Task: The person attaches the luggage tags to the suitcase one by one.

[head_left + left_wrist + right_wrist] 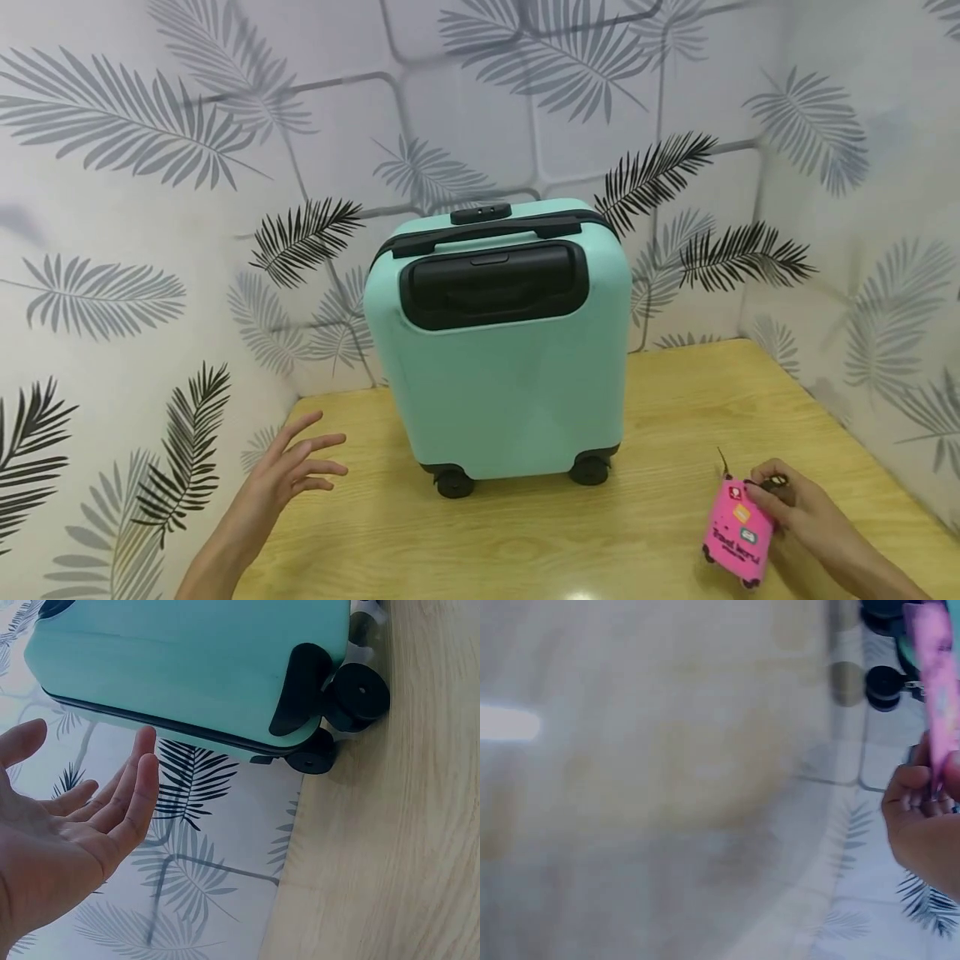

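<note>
A mint-green suitcase [517, 392] stands upright on its black wheels, its pull handle [495, 275] folded down into a black recess. My right hand [795, 508] pinches a pink luggage tag [738, 529] by its top corner, thumb on the front face. The tag is shaped like a small suitcase, with printed stickers and a dark strap at its top. In the right wrist view the tag [939, 682] shows nearly edge-on. To the left of the suitcase, my left hand [288, 467] is raised with fingers spread and holds nothing; the left wrist view shows its palm [60, 847].
Under the suitcase is a wood-grain table [510, 542]. Behind it and on both sides rise walls [465, 108] covered in a grey and black leaf pattern. A black carry handle [487, 233] and a combination lock [480, 214] sit on the suitcase's top.
</note>
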`<state>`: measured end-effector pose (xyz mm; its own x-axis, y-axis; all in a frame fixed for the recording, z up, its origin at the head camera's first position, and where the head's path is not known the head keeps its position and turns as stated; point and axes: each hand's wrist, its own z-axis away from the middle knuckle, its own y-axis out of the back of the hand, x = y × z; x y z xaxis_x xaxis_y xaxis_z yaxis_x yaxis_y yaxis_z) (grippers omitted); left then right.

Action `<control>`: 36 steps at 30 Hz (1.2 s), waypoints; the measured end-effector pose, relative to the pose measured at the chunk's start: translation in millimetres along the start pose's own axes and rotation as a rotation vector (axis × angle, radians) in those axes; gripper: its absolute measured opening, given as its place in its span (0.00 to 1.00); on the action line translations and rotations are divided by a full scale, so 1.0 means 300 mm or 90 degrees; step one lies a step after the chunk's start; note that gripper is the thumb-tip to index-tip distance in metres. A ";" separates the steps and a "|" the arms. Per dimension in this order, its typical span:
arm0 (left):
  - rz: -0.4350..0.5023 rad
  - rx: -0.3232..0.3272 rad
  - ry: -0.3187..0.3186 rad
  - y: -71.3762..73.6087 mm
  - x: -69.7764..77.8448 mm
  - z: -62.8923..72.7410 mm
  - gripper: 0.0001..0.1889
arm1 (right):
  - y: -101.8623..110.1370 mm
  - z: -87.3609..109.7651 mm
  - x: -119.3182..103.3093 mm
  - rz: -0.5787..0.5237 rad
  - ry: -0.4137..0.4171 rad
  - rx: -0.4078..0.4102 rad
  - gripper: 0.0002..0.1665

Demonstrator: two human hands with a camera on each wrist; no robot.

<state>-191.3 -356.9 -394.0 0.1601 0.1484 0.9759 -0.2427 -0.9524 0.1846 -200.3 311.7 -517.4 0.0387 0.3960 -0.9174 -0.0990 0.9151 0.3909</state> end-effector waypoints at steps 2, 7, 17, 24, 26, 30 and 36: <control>-0.002 -0.002 -0.010 0.002 0.010 -0.004 0.26 | 0.004 0.000 -0.033 -0.024 0.017 0.020 0.13; -0.013 -0.001 -0.027 0.002 0.064 -0.027 0.26 | 0.033 -0.016 -0.144 -0.094 0.069 0.035 0.10; -0.007 0.049 -0.146 -0.010 0.259 -0.119 0.25 | 0.045 -0.059 -0.407 -0.399 0.404 -0.047 0.19; 0.033 0.050 -0.213 -0.032 0.385 -0.174 0.26 | 0.006 -0.091 -0.582 -0.522 0.468 0.018 0.14; 0.038 0.044 -0.217 -0.043 0.413 -0.189 0.26 | -0.001 -0.099 -0.624 -0.569 0.496 0.018 0.13; 0.026 0.049 -0.221 -0.065 0.469 -0.218 0.26 | -0.014 -0.117 -0.707 -0.630 0.546 0.021 0.13; -0.008 0.058 -0.241 -0.092 0.545 -0.259 0.25 | -0.045 -0.138 -0.813 -0.694 0.561 0.013 0.12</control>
<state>-232.7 -285.6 -230.5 0.5085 0.0673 0.8584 -0.1558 -0.9733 0.1685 -249.6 199.6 -301.9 -0.5441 -0.6758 -0.4972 -0.4097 0.7312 -0.5455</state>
